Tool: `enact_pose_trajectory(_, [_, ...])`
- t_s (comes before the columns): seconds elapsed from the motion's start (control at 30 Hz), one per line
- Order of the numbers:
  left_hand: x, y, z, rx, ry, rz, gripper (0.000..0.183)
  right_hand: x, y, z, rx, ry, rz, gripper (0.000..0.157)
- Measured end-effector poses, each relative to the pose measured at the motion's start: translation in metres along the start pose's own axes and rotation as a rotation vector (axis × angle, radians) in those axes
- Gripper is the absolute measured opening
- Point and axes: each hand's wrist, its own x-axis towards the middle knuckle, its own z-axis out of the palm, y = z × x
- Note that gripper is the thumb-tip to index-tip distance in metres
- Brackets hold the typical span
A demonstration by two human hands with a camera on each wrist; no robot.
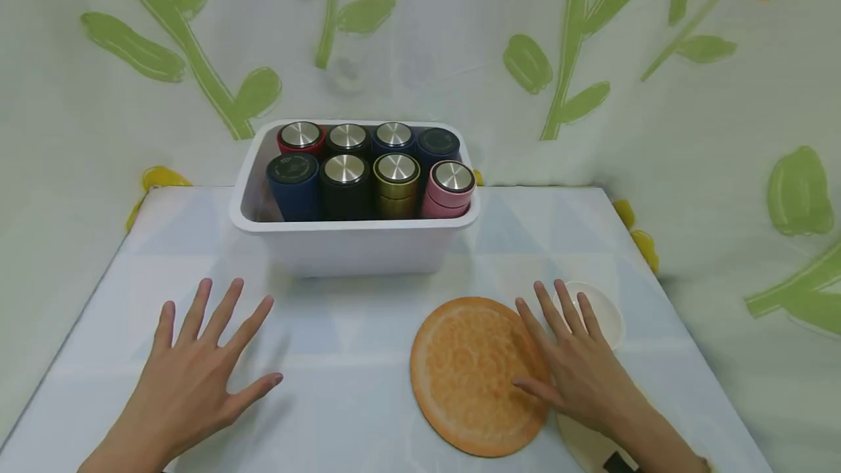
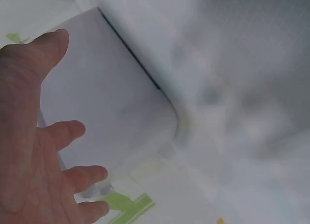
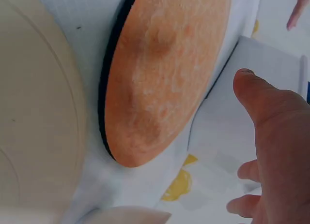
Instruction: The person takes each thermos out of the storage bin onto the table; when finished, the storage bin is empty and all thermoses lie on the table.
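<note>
Presently, the right forearm (image 1: 657,438) is running out of the head view at the bottom edge and is covering part of a beige disc (image 3: 36,108), which the frame is also cutting off; a dark rectangle (image 1: 617,463) on the disc is showing only partly. The left hand (image 1: 193,378) is hovering above the pale table (image 1: 342,400), fingers spreading well apart and gripping nothing; the right half of its wrist view is blurring too much to make out. The right hand (image 1: 581,371) is likewise spreading its fingers, gripping nothing, over the right edge of a bread-patterned pad (image 1: 476,378). This pad is lying flat on the table, right of centre; being circular, it is pointing only its printed face upward. Just beyond, a white dish (image 1: 609,309) is sitting partly hidden behind the right fingers. Farther back, a white bin (image 1: 358,250) is standing with its long axis running left to right. Inside, eight lidded bottles (image 1: 396,188) are standing caps up in two rows, the near wall hiding their lower parts. Faint marking on the front-left dark cap (image 1: 293,167) is proving too small to read. A leaf-patterned backdrop (image 1: 434,42) is hanging behind.
</note>
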Motion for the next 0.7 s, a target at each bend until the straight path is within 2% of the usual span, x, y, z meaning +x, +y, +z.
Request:
enact_pose_trajectory(0.17, [0.018, -0.004, -0.008, 0.01, 0.008, 0.039, 0.092, 0.001, 0.002, -0.005, 0.017, 0.011, 0.041, 0.097])
enact_pose_trajectory(0.3, [0.026, -0.008, -0.014, -0.046, -0.006, 0.016, 0.09, 0.005, -0.001, -0.009, 0.083, 0.046, 0.069, 0.093])
enact_pose_trajectory(0.4, [0.033, -0.011, -0.018, -0.158, 0.012, -0.027, 0.085, 0.011, -0.001, -0.014, 0.168, 0.099, 0.103, 0.089])
enact_pose_trajectory(0.53, [0.04, -0.014, -0.023, -0.339, 0.041, -0.128, 0.069, 0.023, 0.001, -0.024, 0.277, 0.167, 0.144, 0.081])
enact_pose_trajectory(0.63, [0.043, -0.016, -0.027, -0.45, 0.115, -0.184, 0.059, 0.035, 0.003, -0.032, 0.336, 0.209, 0.157, 0.075])
enact_pose_trajectory(0.7, [0.045, -0.019, -0.03, -0.512, 0.189, -0.204, 0.054, 0.044, 0.004, -0.036, 0.37, 0.236, 0.164, 0.077])
